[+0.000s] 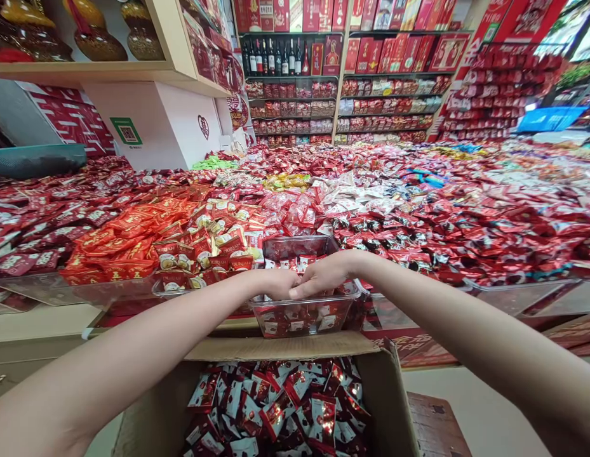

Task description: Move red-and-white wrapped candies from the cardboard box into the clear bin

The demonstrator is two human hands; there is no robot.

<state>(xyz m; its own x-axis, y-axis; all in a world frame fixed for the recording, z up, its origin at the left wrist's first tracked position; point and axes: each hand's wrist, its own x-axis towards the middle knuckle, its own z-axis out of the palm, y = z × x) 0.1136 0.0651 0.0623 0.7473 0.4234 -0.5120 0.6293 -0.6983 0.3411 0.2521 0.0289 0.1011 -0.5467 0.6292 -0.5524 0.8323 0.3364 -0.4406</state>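
Note:
My left hand (279, 284) and my right hand (326, 275) meet over a clear plastic bin (301, 315). Both have their fingers curled inward and down, and the right thumb lies close to the left fingertips. What they pinch, if anything, is hidden. Small red-and-white wrapped candy packets (286, 263) fill part of the bin around my hands, and more show through its front wall. Below, an open cardboard box (295, 348) holds many loose red-and-white candy packets (275, 412).
Durian candy packets (213, 247) and orange-red packets (127, 238) lie left of the bin. Heaps of red packets (442, 235) spread right. A white pillar (147, 120) stands at left, bottle shelves (275, 58) behind. A wooden stool (437, 425) is beside the box.

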